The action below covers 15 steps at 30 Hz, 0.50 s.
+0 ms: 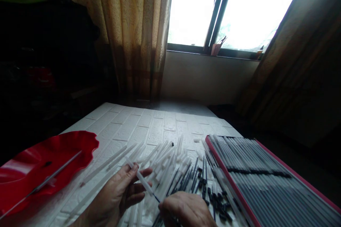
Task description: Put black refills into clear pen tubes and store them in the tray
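Observation:
Between the thumb and fingers of my left hand [114, 193] is a translucent white pen barrel [144, 183], slanting down to the right. My right hand [188, 208] is closed on a thin dark pen refill [156, 198], whose visible end lies at the barrel's lower opening. How deep the refill sits inside is hard to tell. Around and beyond both hands, loose white barrels [166, 159] lie in a heap. Dark refills [186, 176] are spread beside them, and small black caps [220, 204] are piled right of my right hand.
A pink-edged box [222, 168] filled with rows of pens [277, 195] stands at the right. On the left a red scalloped dish [21, 163] holds a long thin rod [60, 169]. Everything rests on a white brick-patterned tabletop [149, 122], with curtains and a window behind.

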Each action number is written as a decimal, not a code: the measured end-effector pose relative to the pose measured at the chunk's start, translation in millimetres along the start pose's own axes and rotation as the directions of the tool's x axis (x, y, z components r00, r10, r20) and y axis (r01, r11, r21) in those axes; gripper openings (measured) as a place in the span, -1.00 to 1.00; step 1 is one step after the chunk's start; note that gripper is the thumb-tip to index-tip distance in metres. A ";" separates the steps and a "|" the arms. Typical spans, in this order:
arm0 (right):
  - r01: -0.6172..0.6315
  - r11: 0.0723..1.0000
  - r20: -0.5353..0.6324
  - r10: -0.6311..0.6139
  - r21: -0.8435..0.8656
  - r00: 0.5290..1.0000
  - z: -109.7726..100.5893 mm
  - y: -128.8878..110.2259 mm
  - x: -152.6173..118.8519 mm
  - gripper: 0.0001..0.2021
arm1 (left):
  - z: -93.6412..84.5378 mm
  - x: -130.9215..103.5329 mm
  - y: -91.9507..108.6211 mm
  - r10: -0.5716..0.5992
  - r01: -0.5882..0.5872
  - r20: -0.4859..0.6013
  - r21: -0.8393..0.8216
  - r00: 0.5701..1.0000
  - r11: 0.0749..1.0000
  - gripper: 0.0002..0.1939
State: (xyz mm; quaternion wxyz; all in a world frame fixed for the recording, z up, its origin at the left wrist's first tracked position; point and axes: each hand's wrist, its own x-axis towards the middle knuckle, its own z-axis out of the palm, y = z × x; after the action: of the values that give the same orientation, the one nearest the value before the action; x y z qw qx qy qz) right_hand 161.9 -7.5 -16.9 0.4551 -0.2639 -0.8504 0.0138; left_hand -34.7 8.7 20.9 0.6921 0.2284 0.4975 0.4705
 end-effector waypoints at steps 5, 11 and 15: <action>-0.326 0.922 0.094 0.313 0.208 0.945 6.0 2.7 -6.6 -0.77 | -5.7 8.0 -10.0 -0.075 0.075 0.100 0.009 0.992 0.997 -0.56; -0.561 0.417 0.317 0.521 0.715 0.792 2.4 -0.7 -0.1 -0.55 | -10.0 6.1 -13.0 -0.167 0.167 0.186 0.014 0.968 0.986 -0.51; -0.562 0.197 0.320 0.654 0.803 0.686 -8.7 -8.9 7.8 -0.61 | -3.5 -0.3 -10.1 -0.175 0.169 0.233 0.046 0.957 0.985 -0.49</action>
State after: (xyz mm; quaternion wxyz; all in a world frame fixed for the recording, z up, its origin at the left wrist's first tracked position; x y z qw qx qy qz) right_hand 161.3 -13.4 -3.4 0.5161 -0.3132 -0.5252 0.5998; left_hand -33.6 3.4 11.7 0.7816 0.2475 0.4354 0.3717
